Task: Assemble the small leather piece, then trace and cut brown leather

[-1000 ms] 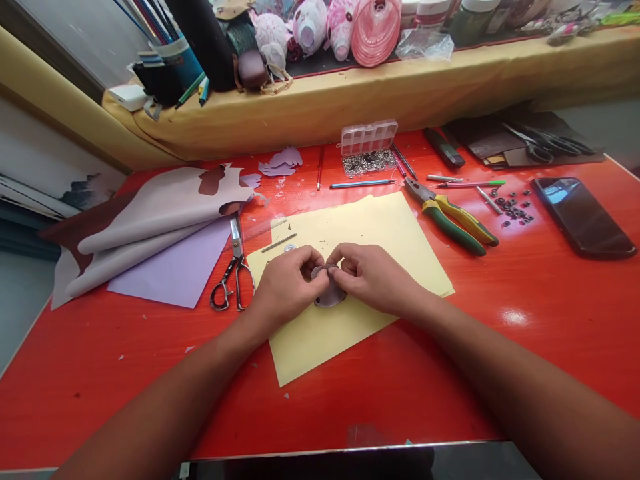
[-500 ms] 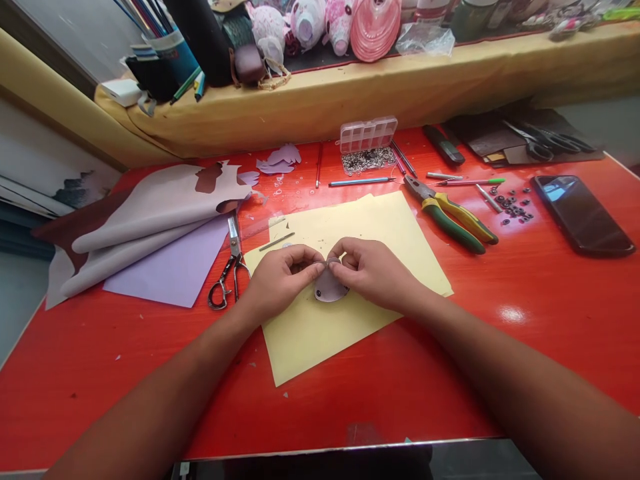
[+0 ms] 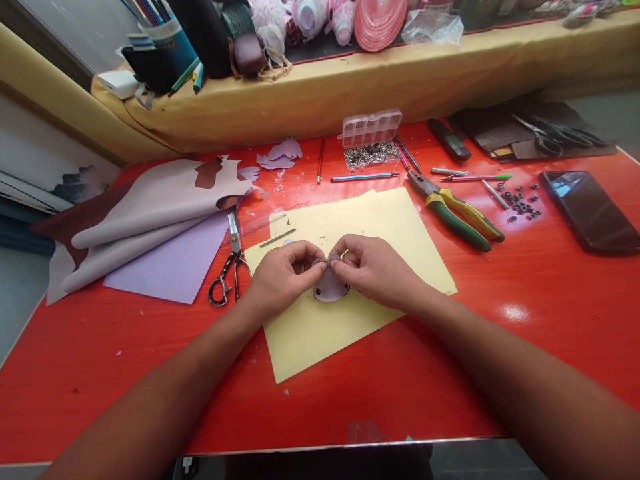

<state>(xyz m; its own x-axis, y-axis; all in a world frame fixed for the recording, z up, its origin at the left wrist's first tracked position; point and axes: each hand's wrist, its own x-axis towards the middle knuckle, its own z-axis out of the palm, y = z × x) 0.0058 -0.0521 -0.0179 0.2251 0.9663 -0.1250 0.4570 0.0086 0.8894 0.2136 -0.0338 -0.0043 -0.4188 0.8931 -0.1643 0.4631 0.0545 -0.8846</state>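
Between my two hands is a small rounded grey-lilac leather-like piece (image 3: 331,288) with a dark eyelet or snap near each lower corner. My left hand (image 3: 287,273) pinches its upper left part between thumb and fingers. On the upper right part, my right hand (image 3: 367,270) has a matching pinch, and the fingertips of both hands nearly meet. The piece is over yellow paper (image 3: 320,340); its upper part is partly hidden by my fingers. A thin metal rod (image 3: 278,238) rests on the paper beyond my left hand.
Scissors (image 3: 231,260) lie left of the paper, beside folded leather-like sheeting (image 3: 145,207) and a lilac sheet (image 3: 165,270). Pliers (image 3: 453,212), loose snaps (image 3: 521,203) and a phone (image 3: 590,213) are on the right. A compartment box (image 3: 371,133) of metal rings stands open behind.
Both hands keep their pinch on the leather-like piece, almost unmoved. The camera view has shifted slightly.
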